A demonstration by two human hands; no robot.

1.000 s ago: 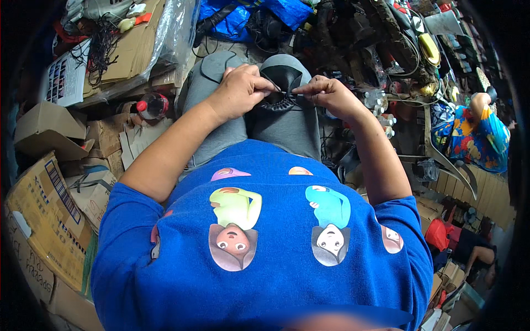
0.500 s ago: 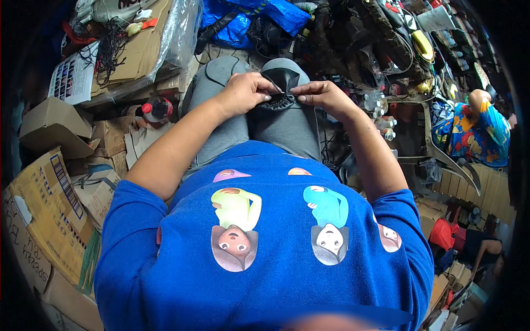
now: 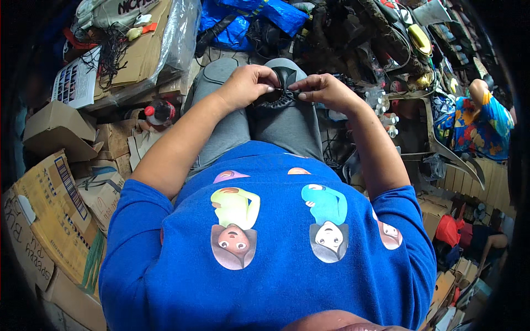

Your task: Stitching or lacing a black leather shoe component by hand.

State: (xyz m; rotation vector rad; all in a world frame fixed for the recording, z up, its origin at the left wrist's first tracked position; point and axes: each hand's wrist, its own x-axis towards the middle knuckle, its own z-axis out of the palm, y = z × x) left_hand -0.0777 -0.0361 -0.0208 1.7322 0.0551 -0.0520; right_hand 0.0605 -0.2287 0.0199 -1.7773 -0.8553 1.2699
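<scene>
A black leathery piece (image 3: 284,75) with a gathered, ruffled edge lies over my right knee; its exact kind is hard to make out. My left hand (image 3: 248,85) is closed, thumb and fingers pinching the piece at its left side. From the right, my right hand (image 3: 327,91) pinches the same piece between thumb and forefinger. The fingertips of both hands are close together at the gathered edge. Any thread or small tool between them is too small to tell. Grey trousers (image 3: 223,129) cover my legs beneath it.
At left stand cardboard boxes (image 3: 58,129) and a red-capped bottle (image 3: 160,112). A plastic-wrapped stack of cardboard (image 3: 144,52) is beyond them. Blue plastic bags (image 3: 229,27) lie ahead. Clear bottles (image 3: 390,119) stand at right, near a person in a colourful patterned garment (image 3: 481,129).
My left hand has shifted slightly, its fingers drawn up and curled more at the black piece. My right hand keeps its pinch, almost in place. The view has tilted a little.
</scene>
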